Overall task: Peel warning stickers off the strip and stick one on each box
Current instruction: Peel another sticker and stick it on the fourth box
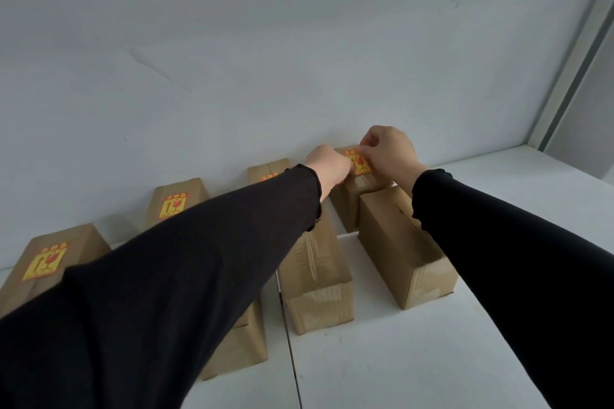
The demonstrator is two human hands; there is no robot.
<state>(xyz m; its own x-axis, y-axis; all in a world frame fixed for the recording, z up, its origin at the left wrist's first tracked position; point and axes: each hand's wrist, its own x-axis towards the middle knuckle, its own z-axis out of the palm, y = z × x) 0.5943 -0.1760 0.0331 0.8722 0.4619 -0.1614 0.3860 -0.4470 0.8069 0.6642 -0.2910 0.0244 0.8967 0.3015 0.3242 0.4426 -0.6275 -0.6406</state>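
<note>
- Reaching way out to about 1 o'clock, both hands meet over the back box against the wall.
- Right hand pinches the far end of the sticker, fingers narrow; left hand presses its near-left edge, fingers curled.
- Sticker's long axis runs roughly 12 to 6, lying between the hands.
- Smoothing probably comes next; left hand's nearer the loose side, I'd guess.

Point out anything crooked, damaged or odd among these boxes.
Nothing stands out. The stickers on the far-left box and its neighbour lie flat and square; both hands are pressing a sticker onto the back box.
</note>
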